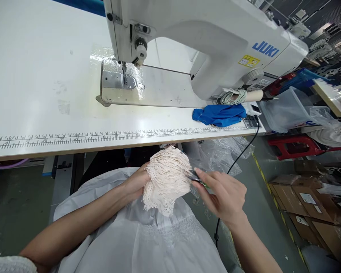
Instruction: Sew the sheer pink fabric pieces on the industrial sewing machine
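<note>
Over my lap, just below the table's front edge, a thick bunch of cream lace (pixel 169 178) hangs with scalloped edges. My left hand (pixel 139 182) is closed on its left side, the fingers partly hidden behind the lace. At the right side of the bunch, my right hand (pixel 220 191) pinches a small dark metal tool with a bit of green, which looks like thread snips (pixel 195 177). The tip of the tool touches the lace.
A white JUKI sewing machine (pixel 216 34) stands on the white table (pixel 39 94), which has a printed ruler edge. A blue cloth (pixel 220 115) lies near its right end. A black cable (pixel 246 148) hangs down at the right. Cardboard boxes (pixel 290 197) and a red stool (pixel 297 146) stand beyond.
</note>
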`<state>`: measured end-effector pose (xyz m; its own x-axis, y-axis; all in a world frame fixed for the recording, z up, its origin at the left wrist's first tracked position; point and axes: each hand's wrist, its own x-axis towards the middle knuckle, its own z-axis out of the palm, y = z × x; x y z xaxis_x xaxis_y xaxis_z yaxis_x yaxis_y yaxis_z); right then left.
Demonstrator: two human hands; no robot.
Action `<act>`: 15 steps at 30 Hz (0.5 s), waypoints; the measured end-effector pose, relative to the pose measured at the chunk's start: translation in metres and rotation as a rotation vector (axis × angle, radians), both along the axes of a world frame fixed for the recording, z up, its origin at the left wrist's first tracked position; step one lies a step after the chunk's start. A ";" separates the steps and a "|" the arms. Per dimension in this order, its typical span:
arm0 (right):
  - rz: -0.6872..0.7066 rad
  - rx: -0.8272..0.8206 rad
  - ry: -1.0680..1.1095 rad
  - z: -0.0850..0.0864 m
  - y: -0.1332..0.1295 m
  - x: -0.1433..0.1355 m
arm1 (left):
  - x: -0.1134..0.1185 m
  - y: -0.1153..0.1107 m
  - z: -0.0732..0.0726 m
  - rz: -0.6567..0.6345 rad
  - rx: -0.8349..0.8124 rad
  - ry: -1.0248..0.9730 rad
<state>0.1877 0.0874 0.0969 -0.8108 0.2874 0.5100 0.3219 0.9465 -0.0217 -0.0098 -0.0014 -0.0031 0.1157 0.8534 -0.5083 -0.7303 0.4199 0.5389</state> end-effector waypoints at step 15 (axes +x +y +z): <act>0.170 0.070 -0.059 0.011 0.035 -0.041 | -0.009 -0.002 0.009 -0.012 0.042 -0.042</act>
<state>0.1469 0.1227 0.1077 -0.8736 0.1096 0.4741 0.1561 0.9859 0.0598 -0.0183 -0.0036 0.0058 0.1464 0.8723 -0.4666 -0.7475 0.4065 0.5254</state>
